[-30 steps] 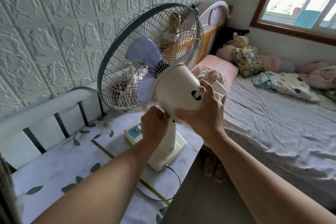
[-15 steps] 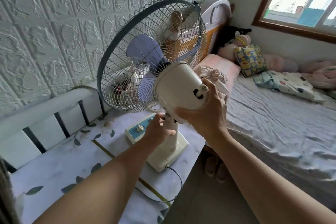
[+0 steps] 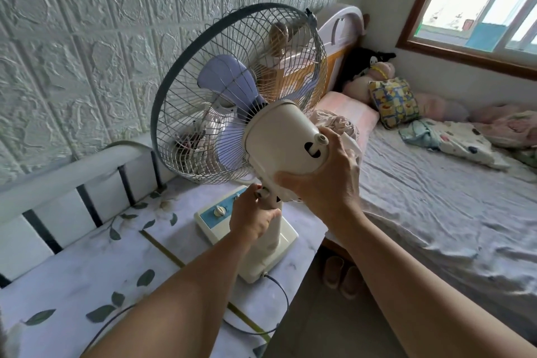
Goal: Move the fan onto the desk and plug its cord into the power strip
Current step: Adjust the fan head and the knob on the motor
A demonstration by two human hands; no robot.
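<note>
Standing on the desk (image 3: 87, 264), near its right edge, the cream fan (image 3: 279, 136) is facing the textured wall (image 3: 87, 38), its base (image 3: 286, 238) sitting flat on the leaf-patterned desktop. The right hand (image 3: 325, 183) is cupping the motor housing from below and behind, fingers curled round its lower rear, thumb lying up the side beside the small knob on the back. The left hand (image 3: 252, 215) is sitting lower, fingers wrapped round the neck just under the housing, pinching at the small knob of the tilt joint. So the fan's head is lying above and ahead of both grips, the wire cage (image 3: 232, 90) and lilac blades leaning away toward the wall. The black cord (image 3: 279, 288) is leaving the back of the base and looping over the desk's front edge; its plug end is out of view. Beyond the desk, a bed (image 3: 436, 197) with a rumpled sheet is carrying pillows and a plush toy (image 3: 369, 67), and slippers (image 3: 343, 273) are lying on the floor between desk and bed.
</note>
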